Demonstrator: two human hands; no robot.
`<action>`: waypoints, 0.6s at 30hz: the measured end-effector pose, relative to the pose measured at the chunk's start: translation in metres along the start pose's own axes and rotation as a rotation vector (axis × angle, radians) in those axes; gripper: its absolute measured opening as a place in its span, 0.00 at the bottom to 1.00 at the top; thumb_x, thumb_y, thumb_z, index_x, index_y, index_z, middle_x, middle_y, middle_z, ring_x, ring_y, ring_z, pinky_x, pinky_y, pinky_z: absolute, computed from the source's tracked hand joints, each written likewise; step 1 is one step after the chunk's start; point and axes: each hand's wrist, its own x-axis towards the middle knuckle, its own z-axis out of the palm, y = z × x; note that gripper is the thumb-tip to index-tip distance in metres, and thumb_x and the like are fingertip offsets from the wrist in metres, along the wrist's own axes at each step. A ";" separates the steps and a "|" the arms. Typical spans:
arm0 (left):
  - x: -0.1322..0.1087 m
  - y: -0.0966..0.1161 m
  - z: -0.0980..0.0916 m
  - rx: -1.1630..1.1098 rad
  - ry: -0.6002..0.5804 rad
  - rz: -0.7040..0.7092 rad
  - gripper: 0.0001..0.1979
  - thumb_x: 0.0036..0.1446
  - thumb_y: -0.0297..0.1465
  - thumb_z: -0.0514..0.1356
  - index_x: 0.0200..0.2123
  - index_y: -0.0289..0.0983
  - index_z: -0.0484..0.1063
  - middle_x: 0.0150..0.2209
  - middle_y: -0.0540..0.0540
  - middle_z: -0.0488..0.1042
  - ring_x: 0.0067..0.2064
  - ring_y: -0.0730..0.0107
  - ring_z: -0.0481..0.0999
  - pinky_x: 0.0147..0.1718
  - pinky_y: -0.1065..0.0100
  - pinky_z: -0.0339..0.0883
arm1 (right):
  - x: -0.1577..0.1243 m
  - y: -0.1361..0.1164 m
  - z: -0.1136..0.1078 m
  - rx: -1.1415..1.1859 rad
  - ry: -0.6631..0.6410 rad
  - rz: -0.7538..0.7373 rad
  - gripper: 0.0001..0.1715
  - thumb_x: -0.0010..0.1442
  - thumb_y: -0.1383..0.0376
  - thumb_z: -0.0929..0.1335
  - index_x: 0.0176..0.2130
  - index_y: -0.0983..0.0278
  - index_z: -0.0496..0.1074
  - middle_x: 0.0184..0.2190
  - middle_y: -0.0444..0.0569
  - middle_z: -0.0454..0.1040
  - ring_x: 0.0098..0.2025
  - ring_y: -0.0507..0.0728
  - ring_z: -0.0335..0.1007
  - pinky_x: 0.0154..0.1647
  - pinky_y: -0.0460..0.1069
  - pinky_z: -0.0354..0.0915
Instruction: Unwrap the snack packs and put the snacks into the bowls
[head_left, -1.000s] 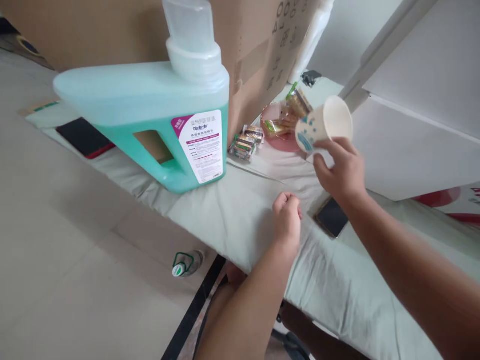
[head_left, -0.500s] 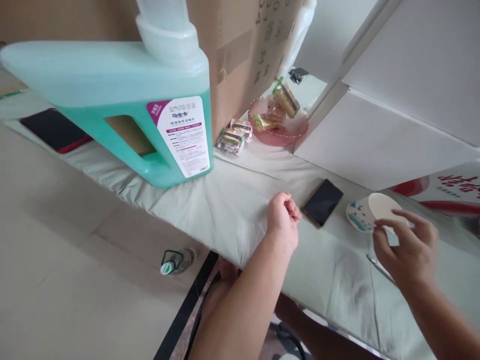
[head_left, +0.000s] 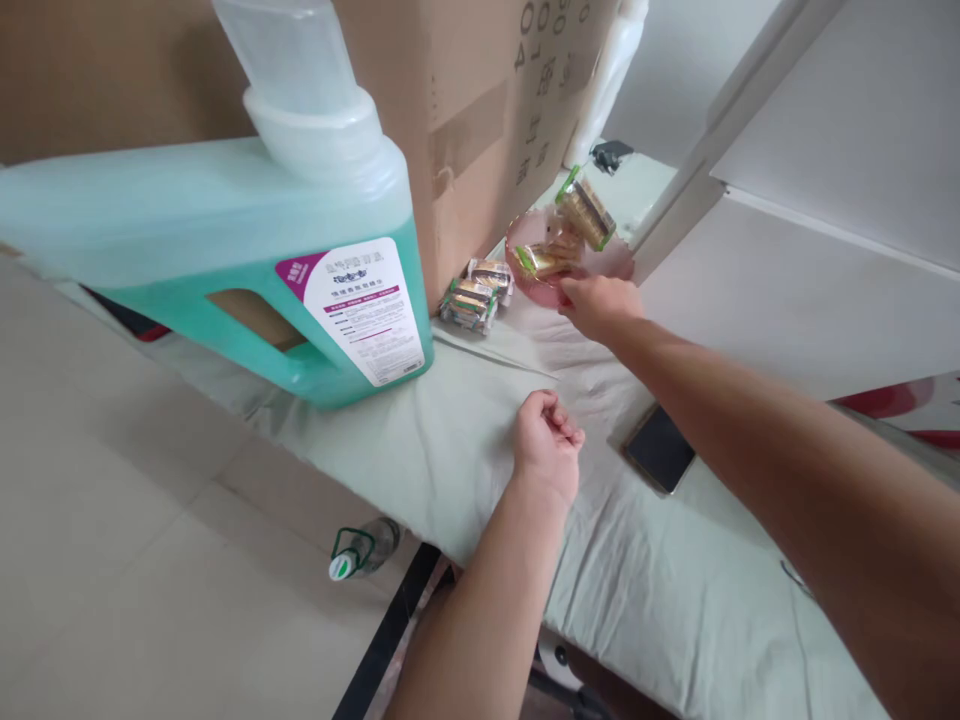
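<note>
My right hand (head_left: 602, 306) is at the near rim of a pink bowl (head_left: 532, 288), its fingers closed on the edge; the fingertips are partly hidden. Inside the bowl lie wrapped snacks (head_left: 551, 258), one clear packet (head_left: 587, 208) leaning up at the far right side. Just left of the bowl, more wrapped snacks (head_left: 471, 304) rest on the cloth. My left hand (head_left: 547, 435) lies palm inward on the cloth, fingers curled in with nothing seen in them. A dark phone (head_left: 660, 452) lies to its right, partly under my right forearm in view.
A large jug of green liquid (head_left: 352, 330) stands at left before a cardboard box (head_left: 480, 120). A white panel (head_left: 810, 270) borders the right. Behind the bowl is a white bottle (head_left: 607, 85). On the floor stands a clear bottle with a green handle (head_left: 367, 548).
My right hand has moved from the white paper bowl at the right, up and left to the pink bowl. The paper bowl is out of sight now. My left hand stays curled; the view has shifted.
</note>
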 end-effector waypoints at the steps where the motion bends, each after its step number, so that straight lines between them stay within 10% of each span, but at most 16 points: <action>1: 0.000 0.001 0.000 -0.003 0.000 -0.004 0.07 0.51 0.23 0.54 0.25 0.38 0.60 0.18 0.57 0.52 0.17 0.80 0.51 0.21 0.75 0.47 | -0.002 0.003 -0.001 -0.023 0.009 -0.011 0.08 0.63 0.60 0.69 0.41 0.58 0.78 0.38 0.56 0.82 0.37 0.63 0.76 0.39 0.57 0.64; 11: -0.007 -0.005 -0.006 0.015 -0.060 -0.016 0.06 0.48 0.23 0.56 0.25 0.38 0.60 0.18 0.58 0.52 0.17 0.80 0.52 0.21 0.75 0.47 | -0.064 0.003 -0.044 -0.098 0.095 -0.189 0.08 0.65 0.63 0.65 0.37 0.59 0.75 0.35 0.52 0.81 0.34 0.60 0.73 0.40 0.54 0.61; 18: -0.012 -0.014 -0.006 0.035 -0.045 0.026 0.11 0.52 0.23 0.55 0.22 0.38 0.56 0.17 0.57 0.51 0.18 0.80 0.49 0.21 0.74 0.46 | -0.136 -0.003 -0.076 0.367 0.084 -0.331 0.04 0.59 0.62 0.69 0.34 0.59 0.73 0.32 0.48 0.81 0.35 0.59 0.74 0.40 0.53 0.64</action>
